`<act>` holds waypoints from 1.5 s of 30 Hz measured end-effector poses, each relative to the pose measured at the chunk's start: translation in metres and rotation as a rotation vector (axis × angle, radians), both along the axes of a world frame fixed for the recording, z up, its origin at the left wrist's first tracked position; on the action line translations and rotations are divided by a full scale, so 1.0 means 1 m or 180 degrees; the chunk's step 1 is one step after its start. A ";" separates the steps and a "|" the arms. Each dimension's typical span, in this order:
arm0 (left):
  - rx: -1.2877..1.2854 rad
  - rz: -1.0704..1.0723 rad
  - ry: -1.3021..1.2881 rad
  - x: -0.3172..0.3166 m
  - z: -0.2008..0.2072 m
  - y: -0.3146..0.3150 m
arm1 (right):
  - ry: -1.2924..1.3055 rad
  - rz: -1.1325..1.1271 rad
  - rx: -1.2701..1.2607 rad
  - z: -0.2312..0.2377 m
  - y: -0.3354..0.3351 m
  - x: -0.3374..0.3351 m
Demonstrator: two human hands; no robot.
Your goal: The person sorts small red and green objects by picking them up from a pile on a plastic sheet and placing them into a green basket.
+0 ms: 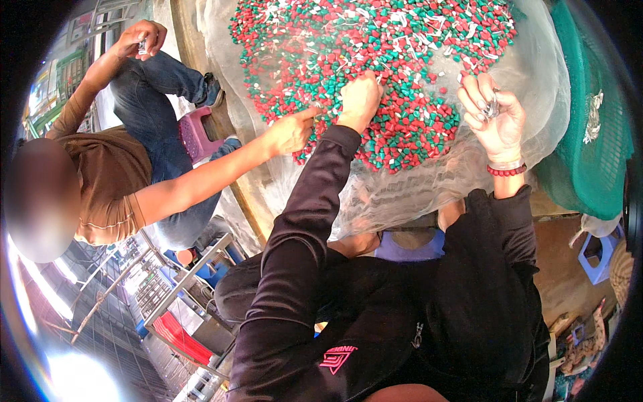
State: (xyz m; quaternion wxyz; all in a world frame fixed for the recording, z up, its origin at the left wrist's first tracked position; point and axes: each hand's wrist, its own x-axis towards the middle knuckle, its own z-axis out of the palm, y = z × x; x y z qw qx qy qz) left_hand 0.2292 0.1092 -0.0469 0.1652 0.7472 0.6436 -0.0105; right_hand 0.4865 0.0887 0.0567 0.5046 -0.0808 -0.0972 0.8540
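A wide heap of small red and green plastic caps (418,130), mixed with white strips, lies on a translucent sheet (395,201) ahead of me. My left hand (362,100) is down at the heap with its fingers pinched together; whatever they hold is too small to make out. Farther right, my right hand (497,120) is raised above the sheet, palm up. Its fingers curl around a small silvery piece, whose exact kind is unclear. A red bead bracelet (507,169) circles that wrist.
At the left sits a co-worker (114,167), one hand (293,132) reaching into the heap near my left hand, the other raised with a small clear piece. A green mesh basket (569,161) at the right holds shiny clear bits (593,117). Plastic stools, pink (194,134) and blue (598,258), stand nearby.
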 end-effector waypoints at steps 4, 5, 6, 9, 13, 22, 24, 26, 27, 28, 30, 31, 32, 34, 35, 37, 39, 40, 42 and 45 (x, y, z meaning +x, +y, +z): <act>-0.0306 0.0077 0.0226 0.002 0.004 0.013 | -0.0291 0.0264 -0.0180 -0.004 -0.003 0.000; -0.0350 0.0035 0.0265 -0.001 0.005 0.015 | -0.0291 0.0239 -0.0181 -0.011 -0.005 -0.001; -0.0462 0.0154 0.0253 0.000 0.010 0.018 | -0.0790 0.0281 -0.0661 -0.021 -0.011 -0.002; -0.0690 0.0601 -0.0761 0.003 0.050 0.014 | -0.1418 0.0311 -0.1630 -0.057 -0.029 -0.012; -0.0255 -0.0846 -0.1824 0.057 0.097 -0.017 | -0.1152 0.0901 -0.1422 -0.081 -0.046 -0.032; 0.0648 -0.0243 -0.1107 0.020 0.009 0.019 | -0.0958 0.0899 -0.1181 -0.054 -0.011 -0.009; 0.0669 -0.0414 -0.0967 0.031 0.002 -0.008 | -0.0452 0.0630 -0.1147 -0.050 -0.011 0.005; 0.0301 -0.0530 -0.1084 0.033 0.010 -0.036 | -0.0060 0.0457 -0.1267 -0.054 -0.011 0.009; 0.0060 -0.0745 -0.0900 0.029 0.011 -0.047 | 0.0343 0.0304 -0.1366 -0.056 -0.010 0.009; 0.0008 -0.0907 -0.0864 0.029 0.022 -0.056 | 0.0571 0.0303 -0.1217 -0.063 -0.009 0.014; 0.0184 -0.1125 -0.0733 0.026 0.040 -0.063 | 0.0397 0.0073 -0.1732 -0.062 -0.014 0.016; 0.0200 -0.1105 -0.0713 0.020 0.039 -0.060 | 0.0215 -0.0167 -0.2226 -0.059 -0.013 0.015; 0.0329 -0.0906 -0.0837 0.013 0.035 -0.053 | 0.0458 -0.0082 -0.2230 -0.073 -0.017 0.016; 0.0624 -0.0465 -0.0952 0.006 0.034 -0.037 | 0.0345 0.0071 -0.2137 -0.065 -0.019 0.005; 0.0690 -0.0370 -0.1112 0.002 0.021 -0.027 | 0.0237 0.0205 -0.2051 -0.062 -0.020 -0.001; 0.0391 -0.0087 -0.0870 0.015 0.009 -0.014 | 0.0188 0.0316 -0.1817 -0.063 -0.023 -0.004; 0.0395 -0.0087 -0.0652 0.031 0.002 -0.007 | 0.0192 0.0687 -0.1350 -0.064 -0.024 -0.005; 0.0403 -0.0075 -0.0436 0.037 -0.001 -0.005 | 0.0177 0.0674 -0.1363 -0.063 -0.024 -0.006; 0.0438 -0.0169 -0.0361 0.041 -0.003 -0.004 | -0.0128 0.0647 -0.1222 -0.060 -0.028 -0.012; 0.0392 -0.0274 -0.0187 0.047 -0.007 -0.002 | -0.0853 0.0285 -0.1022 -0.046 -0.027 -0.003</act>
